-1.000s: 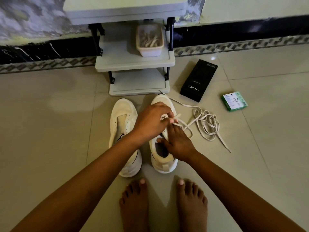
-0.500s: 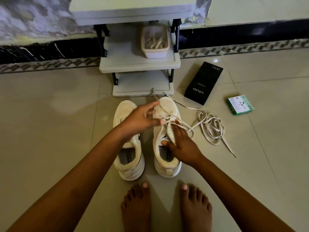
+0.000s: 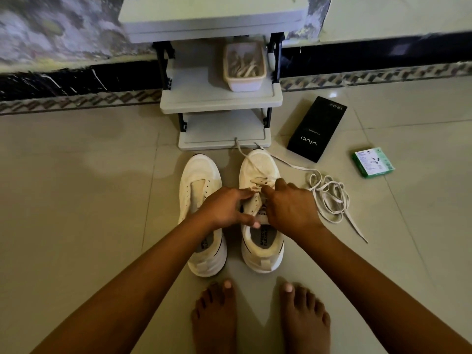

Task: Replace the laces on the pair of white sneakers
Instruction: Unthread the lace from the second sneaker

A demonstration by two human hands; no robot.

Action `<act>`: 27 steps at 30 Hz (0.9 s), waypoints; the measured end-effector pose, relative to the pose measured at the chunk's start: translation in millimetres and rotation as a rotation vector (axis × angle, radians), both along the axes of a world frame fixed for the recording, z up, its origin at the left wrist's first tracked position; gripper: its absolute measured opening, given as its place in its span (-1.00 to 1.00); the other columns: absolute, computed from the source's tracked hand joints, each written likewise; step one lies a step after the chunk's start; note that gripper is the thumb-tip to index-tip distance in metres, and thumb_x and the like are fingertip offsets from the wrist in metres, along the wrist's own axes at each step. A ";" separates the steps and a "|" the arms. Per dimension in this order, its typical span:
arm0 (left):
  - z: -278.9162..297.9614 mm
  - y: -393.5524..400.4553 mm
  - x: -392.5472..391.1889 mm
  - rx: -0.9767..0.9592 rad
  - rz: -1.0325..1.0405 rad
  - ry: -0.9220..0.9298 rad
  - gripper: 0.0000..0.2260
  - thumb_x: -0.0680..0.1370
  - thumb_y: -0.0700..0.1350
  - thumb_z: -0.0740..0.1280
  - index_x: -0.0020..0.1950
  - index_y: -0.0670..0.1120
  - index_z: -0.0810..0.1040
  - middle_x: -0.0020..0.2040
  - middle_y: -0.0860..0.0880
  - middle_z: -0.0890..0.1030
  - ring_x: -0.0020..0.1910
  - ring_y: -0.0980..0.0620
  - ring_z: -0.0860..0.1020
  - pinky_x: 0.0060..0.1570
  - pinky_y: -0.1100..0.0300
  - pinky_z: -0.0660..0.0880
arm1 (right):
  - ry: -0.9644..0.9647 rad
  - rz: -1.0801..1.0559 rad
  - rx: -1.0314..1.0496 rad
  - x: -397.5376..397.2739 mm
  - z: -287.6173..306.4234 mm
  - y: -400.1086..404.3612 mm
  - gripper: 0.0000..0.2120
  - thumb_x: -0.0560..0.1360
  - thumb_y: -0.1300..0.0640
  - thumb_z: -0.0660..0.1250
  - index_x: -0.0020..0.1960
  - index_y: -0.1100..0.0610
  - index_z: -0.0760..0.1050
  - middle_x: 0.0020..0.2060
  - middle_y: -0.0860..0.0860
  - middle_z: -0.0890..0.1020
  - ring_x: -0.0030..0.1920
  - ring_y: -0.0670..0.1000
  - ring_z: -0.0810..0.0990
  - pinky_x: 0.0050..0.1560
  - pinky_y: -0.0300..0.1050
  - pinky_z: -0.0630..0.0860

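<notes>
Two white sneakers stand side by side on the tiled floor. The left sneaker (image 3: 199, 180) has bare eyelets. On the right sneaker (image 3: 259, 164) a cream lace (image 3: 251, 166) crosses the lowest eyelets and trails over the toe. My left hand (image 3: 224, 208) grips the right sneaker's left eyelet flap, its thumb on the tongue. My right hand (image 3: 291, 208) pinches the lace at the eyelets with thumb and forefinger. The rest of that lace lies in a loose tangle (image 3: 329, 198) on the floor to the right.
A small grey shelf rack (image 3: 219, 102) stands just beyond the toes, holding a white tub (image 3: 244, 83) of laces. A black phone box (image 3: 316, 129) and a green box (image 3: 373, 162) lie at the right. My bare feet (image 3: 214, 320) are behind the heels.
My left hand has come back from the toe area to grip the right sneaker's flap. My right hand has moved up from the tongue to the lace at the eyelets.
</notes>
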State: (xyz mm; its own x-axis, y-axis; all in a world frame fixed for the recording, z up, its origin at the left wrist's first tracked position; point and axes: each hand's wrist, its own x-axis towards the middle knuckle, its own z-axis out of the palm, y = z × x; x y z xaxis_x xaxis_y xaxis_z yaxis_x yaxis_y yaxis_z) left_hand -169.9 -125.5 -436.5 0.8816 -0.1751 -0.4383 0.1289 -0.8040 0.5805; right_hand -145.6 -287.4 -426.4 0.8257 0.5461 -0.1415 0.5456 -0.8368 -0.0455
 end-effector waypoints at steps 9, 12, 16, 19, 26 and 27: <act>0.8 -4.3 1.2 0.103 -0.015 -0.007 -0.29 0.34 0.18 0.48 0.42 0.03 0.37 0.30 -0.04 0.53 0.23 -0.04 0.50 0.11 0.15 0.42 | -0.024 0.089 -0.148 10.5 6.0 18.0 -0.63 0.49 -0.05 0.27 0.22 0.11 0.47 0.18 0.11 0.44 0.21 0.12 0.38 0.16 -0.02 0.30; 0.4 -5.3 0.6 0.105 0.001 -0.001 -0.32 0.34 0.17 0.49 0.40 0.03 0.40 0.24 -0.05 0.56 0.18 -0.05 0.53 0.08 0.15 0.44 | 0.037 0.002 -0.078 13.3 6.3 20.1 -0.72 0.48 0.00 0.30 0.12 0.11 0.53 0.12 0.08 0.49 0.16 0.09 0.42 0.11 -0.05 0.34; -0.4 -7.3 0.0 0.118 0.005 -0.026 -0.33 0.34 0.19 0.48 0.39 0.06 0.40 0.14 -0.06 0.60 0.09 -0.04 0.55 0.01 0.14 0.47 | 0.549 -0.456 0.418 28.1 7.2 19.7 -0.93 0.48 0.14 0.33 -0.16 0.12 0.55 -0.15 0.06 0.58 -0.05 0.06 0.56 -0.08 -0.07 0.49; -2.0 -7.1 -0.3 0.104 0.019 -0.027 -0.34 0.33 0.19 0.49 0.38 0.08 0.42 0.14 -0.04 0.61 0.10 -0.04 0.55 0.03 0.11 0.49 | 0.655 -0.515 0.509 23.6 4.0 18.2 -0.87 0.49 0.10 0.33 -0.06 0.15 0.58 -0.13 0.08 0.59 0.01 0.10 0.58 0.02 0.00 0.54; -2.6 -6.2 0.5 0.095 0.021 -0.011 -0.33 0.32 0.20 0.49 0.37 0.04 0.44 0.20 -0.04 0.60 0.16 -0.05 0.54 0.10 0.08 0.48 | 0.026 -0.083 -0.028 13.6 5.8 8.7 -0.67 0.55 -0.06 0.17 0.25 -0.02 0.49 0.18 0.07 0.49 0.21 0.11 0.41 0.12 -0.02 0.34; -2.0 -5.9 0.7 0.097 0.017 -0.006 -0.31 0.32 0.20 0.49 0.39 0.03 0.41 0.23 -0.05 0.58 0.20 -0.05 0.52 0.13 0.08 0.47 | 0.008 -0.074 -0.033 13.1 4.4 9.0 -0.67 0.55 -0.03 0.16 0.25 0.01 0.49 0.18 0.08 0.49 0.21 0.12 0.41 0.13 -0.01 0.33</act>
State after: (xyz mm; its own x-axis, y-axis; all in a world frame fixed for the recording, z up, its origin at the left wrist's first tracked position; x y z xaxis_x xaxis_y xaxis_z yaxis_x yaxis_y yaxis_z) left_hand -169.2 -131.4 -438.5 0.8867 -0.1168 -0.4473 0.1399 -0.8544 0.5004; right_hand -132.5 -278.3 -422.0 0.8623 0.4788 -0.1651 0.4821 -0.8758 -0.0218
